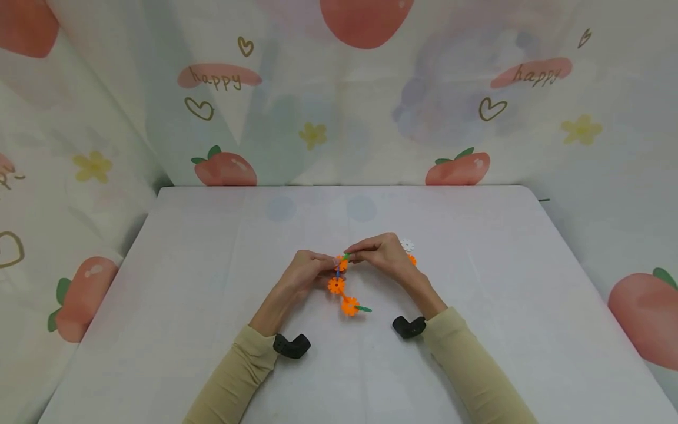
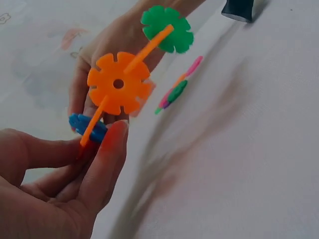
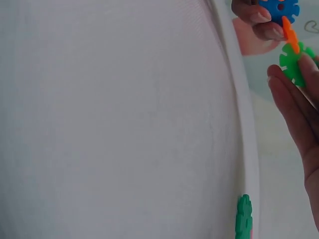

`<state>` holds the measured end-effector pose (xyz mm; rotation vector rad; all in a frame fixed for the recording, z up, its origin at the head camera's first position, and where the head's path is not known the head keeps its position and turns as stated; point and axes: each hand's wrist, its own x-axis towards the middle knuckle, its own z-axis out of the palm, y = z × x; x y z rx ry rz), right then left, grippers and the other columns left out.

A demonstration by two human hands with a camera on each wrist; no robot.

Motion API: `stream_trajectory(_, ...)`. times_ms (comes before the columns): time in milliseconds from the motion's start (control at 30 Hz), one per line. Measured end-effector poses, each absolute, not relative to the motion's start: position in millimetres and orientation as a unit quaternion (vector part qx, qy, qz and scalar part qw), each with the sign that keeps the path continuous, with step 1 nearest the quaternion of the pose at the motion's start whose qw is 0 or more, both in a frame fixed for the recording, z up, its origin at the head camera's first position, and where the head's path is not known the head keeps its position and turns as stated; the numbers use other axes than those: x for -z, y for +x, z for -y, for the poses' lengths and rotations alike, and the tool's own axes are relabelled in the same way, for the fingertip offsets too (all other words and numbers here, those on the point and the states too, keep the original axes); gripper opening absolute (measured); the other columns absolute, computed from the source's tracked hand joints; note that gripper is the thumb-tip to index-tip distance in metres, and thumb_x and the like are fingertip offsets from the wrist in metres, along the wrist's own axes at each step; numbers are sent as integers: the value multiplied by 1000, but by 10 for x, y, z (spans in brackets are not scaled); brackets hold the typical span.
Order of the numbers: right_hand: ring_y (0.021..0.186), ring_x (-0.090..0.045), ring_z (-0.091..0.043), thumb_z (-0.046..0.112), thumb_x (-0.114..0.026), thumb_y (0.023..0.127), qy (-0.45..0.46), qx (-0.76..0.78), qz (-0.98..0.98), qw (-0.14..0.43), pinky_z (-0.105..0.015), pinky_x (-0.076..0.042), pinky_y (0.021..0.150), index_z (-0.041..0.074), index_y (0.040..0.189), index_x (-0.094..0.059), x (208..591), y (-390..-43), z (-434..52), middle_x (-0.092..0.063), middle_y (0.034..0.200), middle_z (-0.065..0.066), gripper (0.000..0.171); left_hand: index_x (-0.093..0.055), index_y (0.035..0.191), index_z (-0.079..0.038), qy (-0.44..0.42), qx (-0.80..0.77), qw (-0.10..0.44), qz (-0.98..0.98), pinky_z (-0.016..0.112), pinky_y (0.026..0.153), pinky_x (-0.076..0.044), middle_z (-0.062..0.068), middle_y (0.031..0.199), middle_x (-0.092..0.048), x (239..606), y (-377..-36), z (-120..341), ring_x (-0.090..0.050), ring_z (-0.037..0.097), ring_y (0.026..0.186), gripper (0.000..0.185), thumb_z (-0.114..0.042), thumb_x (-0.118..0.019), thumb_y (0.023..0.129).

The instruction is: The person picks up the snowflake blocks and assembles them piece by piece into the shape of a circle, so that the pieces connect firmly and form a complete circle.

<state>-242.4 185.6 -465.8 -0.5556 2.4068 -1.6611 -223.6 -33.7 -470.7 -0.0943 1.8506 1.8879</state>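
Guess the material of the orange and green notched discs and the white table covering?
Orange notched disc, green notched disc: likely moulded plastic, smooth, slight sheen, crisp uniform slots. White table covering: probably thin cloth or plastic sheet, matte; faint creases show.

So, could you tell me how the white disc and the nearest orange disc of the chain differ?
The white disc lies loose beyond the right hand, joined to nothing; the orange disc is slotted into the chain. They differ in colour. Both are notched, flower-shaped pieces.
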Motion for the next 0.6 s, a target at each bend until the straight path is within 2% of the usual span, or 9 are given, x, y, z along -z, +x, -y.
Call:
stream_trajectory(167, 91, -76, -38, 0, -73, 93, -178, 526, -824, 115, -53, -58, 87, -2, 106, -80, 4589, -2444, -1869, -78, 100, -18, 15, -74, 114, 10, 16, -675, 276, -684, 25, 73, -59, 19, 103, -78, 4682, -2254, 387, -74, 13, 79, 26, -10, -63, 100)
stream_trajectory(233, 95, -76, -37, 1, -71, 94, -177, 510, -833, 119, -49, -58, 88, 0, 108, -80, 4577, -2447, -1871, -78, 103, -17, 16, -73, 116, 9, 32, -673, 291, -679, 25, 74, -60, 19, 107, -77, 4679, -2258, 402, -74, 13, 82, 27, -11, -63, 101)
stream_trajectory(400, 99, -75, -24, 8, -74, 94, -189, 506, -834, 114, -23, -56, 83, 9, 109, -82, 4590, -2452, -1870, -80, 105, -8, 16, -71, 121, 7, 52, -667, 306, -677, 25, 73, -59, 17, 105, -78, 4685, -2265, 403, -74, 15, 83, 31, -16, -66, 101)
stream_trajectory(600, 101, -75, -18, 10, -75, 94, -228, 493, -833, 104, -24, -58, 86, 12, 109, -82, 4607, -2451, -1808, -80, 106, -4, 16, -72, 123, 5, 69, -654, 303, -689, 26, 72, -60, 15, 99, -79, 4711, -2257, 389, -74, 16, 82, 35, -21, -68, 100)
